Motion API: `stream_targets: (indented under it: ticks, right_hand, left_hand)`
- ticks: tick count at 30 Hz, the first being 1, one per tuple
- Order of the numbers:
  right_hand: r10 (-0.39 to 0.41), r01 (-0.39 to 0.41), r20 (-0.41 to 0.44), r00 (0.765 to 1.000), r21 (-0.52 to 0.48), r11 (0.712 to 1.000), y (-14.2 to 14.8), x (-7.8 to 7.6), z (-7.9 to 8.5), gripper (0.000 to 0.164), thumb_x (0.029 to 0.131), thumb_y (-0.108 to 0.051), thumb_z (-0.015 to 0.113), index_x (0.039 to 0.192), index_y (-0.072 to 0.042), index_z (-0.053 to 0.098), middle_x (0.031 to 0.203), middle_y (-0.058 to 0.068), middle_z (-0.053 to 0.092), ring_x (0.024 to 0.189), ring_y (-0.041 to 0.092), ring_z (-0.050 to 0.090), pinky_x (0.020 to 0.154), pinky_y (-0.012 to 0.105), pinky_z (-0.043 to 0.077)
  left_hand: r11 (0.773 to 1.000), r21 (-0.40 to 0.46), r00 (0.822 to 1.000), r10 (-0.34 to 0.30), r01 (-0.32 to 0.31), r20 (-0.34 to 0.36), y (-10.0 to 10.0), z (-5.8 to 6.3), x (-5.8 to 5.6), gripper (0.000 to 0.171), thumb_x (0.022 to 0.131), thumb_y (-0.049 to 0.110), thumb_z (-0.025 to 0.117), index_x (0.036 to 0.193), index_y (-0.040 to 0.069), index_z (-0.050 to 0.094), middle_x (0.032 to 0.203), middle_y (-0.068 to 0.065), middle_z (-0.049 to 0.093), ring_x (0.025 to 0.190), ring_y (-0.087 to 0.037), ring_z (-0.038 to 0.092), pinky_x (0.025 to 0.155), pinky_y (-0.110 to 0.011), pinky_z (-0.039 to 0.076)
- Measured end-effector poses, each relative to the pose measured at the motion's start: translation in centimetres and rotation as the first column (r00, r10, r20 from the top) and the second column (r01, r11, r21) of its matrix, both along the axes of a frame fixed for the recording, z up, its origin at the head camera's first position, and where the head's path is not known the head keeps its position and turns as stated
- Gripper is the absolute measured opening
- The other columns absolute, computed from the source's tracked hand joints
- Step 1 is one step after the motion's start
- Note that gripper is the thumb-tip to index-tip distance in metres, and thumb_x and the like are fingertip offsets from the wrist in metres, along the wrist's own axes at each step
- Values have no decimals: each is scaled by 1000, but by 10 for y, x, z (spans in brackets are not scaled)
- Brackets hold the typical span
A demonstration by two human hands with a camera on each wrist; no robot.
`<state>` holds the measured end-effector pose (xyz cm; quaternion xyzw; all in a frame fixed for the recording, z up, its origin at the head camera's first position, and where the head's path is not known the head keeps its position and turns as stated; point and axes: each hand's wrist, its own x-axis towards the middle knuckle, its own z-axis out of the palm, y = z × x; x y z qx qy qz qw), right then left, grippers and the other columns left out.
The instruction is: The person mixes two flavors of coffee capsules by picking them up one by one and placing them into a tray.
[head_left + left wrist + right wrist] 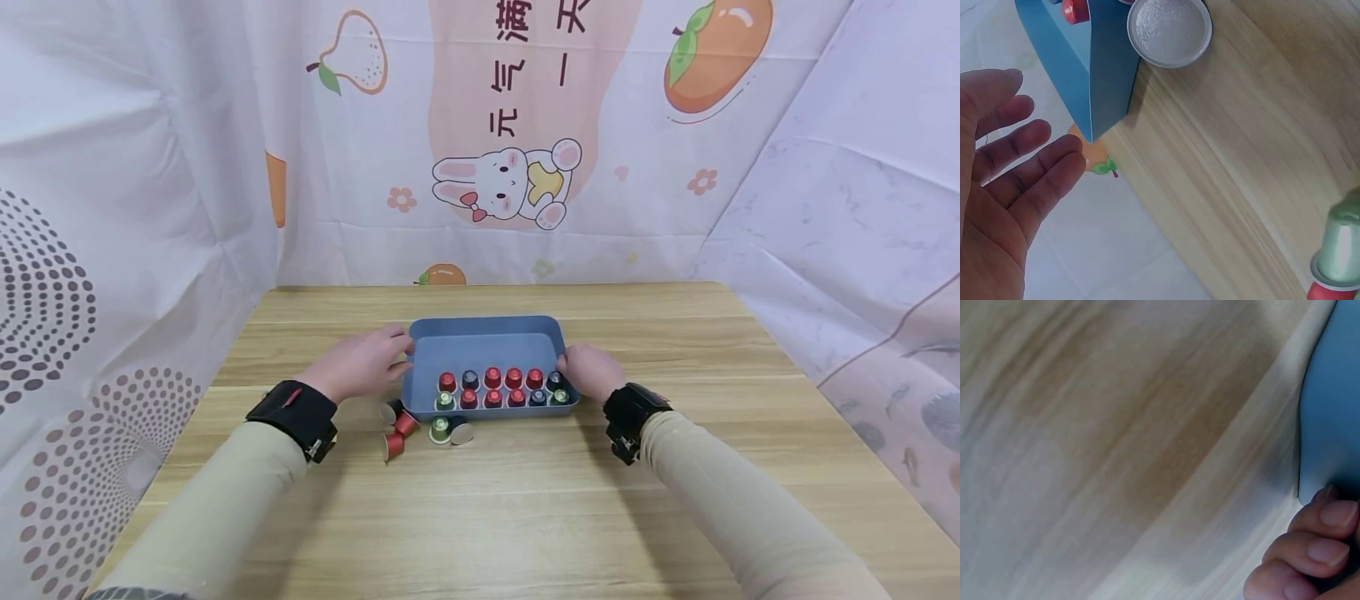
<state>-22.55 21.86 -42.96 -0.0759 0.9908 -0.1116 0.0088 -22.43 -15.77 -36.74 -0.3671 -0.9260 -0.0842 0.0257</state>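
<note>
A blue-grey tray (pixel 480 327) lies on the table, with coffee capsules (pixel 492 377) in red, dark blue and green standing in two rows along its near side. At its left end is my left hand (pixel 363 362), palm facing the tray, fingers loosely spread and holding nothing; in the left wrist view its fingertips (pixel 1072 145) are near a tray corner (pixel 1110 94). My right hand (pixel 592 371) grips the tray's right rim beside a dark capsule (pixel 555 381). The right wrist view shows its curled fingers (pixel 1310 550) against the tray wall (pixel 1332 412), the palm side hidden.
Loose capsules lie on the wooden table (pixel 480 517) off the tray's near left corner: two red ones (pixel 393 446), a green one (pixel 440 430), and dark ones, one with its silver lid (pixel 461 433) showing. A printed curtain (pixel 360 183) hangs behind the table.
</note>
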Motion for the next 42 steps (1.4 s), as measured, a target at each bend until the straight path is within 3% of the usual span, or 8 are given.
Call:
stream_targets:
  ticks: [12, 22, 42]
  right_hand:
    - [-2, 2, -6, 1000, -17, 1000, 1, -2, 0, 37, 99, -17, 49, 63, -12, 47, 70, 7, 57, 62, 23, 52, 63, 43, 47]
    - [-8, 8, 2, 1000, -14, 1000, -2, -1, 4, 37, 100, -18, 49, 63, -12, 47, 70, 8, 58, 62, 23, 53, 63, 44, 48]
    - [14, -14, -39, 999, -21, 1000, -3, 2, 2, 37, 97, -14, 50, 61, -12, 43, 67, 7, 54, 61, 23, 51, 61, 43, 47]
  left_hand:
    - [998, -33, 999, 47, -47, 0, -26, 9, 0, 18, 98, 20, 69, 109, 6, 69, 102, -7, 65, 81, -17, 65, 78, -40, 56]
    - [994, -52, 996, 93, -92, 13, -51, 11, 2, 15, 97, 18, 70, 103, 5, 70, 93, -5, 62, 76, -17, 62, 73, -39, 54]
    - [981, -111, 977, 170, -157, 129, -103, 10, 8, 15, 93, 19, 70, 97, 4, 69, 92, -7, 63, 78, -18, 61, 77, -45, 53]
